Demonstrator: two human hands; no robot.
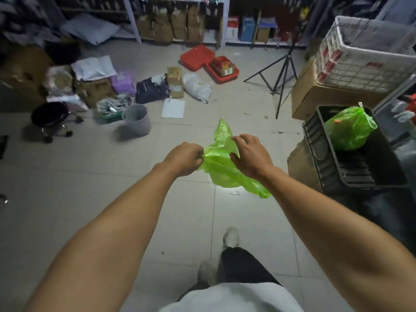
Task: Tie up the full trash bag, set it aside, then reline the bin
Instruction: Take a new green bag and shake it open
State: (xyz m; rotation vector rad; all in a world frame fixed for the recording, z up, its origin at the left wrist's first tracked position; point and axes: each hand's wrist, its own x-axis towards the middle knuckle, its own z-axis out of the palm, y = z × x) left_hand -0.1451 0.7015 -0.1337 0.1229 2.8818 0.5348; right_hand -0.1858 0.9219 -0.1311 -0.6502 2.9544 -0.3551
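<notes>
- The floor [94, 176] was pale square tile, lit dimly, with one bright glare spot just under the hands
- Metal shelves [177, 21] packed with brown cartons ran along the far wall; loose parcels, bags and a sheet of paper [173, 108] lay scattered on the tiles in front of them
- A grey bin [137, 119] stood on the floor, well apart from the hands and to their left, with no bag showing over its rim
- Two red trays [198, 57] lay near the shelves, a black tripod [282, 74] stood to their right, and a black wheeled stool [50, 118] sat at the left
- At the right a black crate [319, 154] rested on a cardboard box, and a tied, full green bag [350, 129] sat inside it — its knot stood up at the top
- A white basket [369, 55] sat on another carton behind the crate
- The room's edges were dark and blurred, so the labels on the cartons could not be read; the far-right items were cut off by the frame
- An empty green bag [221, 163] hung in the air between both hands, crumpled, one corner poking up and its tail trailing down to the right
- The left hand [185, 157] had its fingers curled tight, pinching the bag's left edge
- The right hand [249, 154] lay over the bag's upper right part, thumb tucked into the plastic and fingers bent loosely over the top — the exact grip was hidden behind the hand
</notes>
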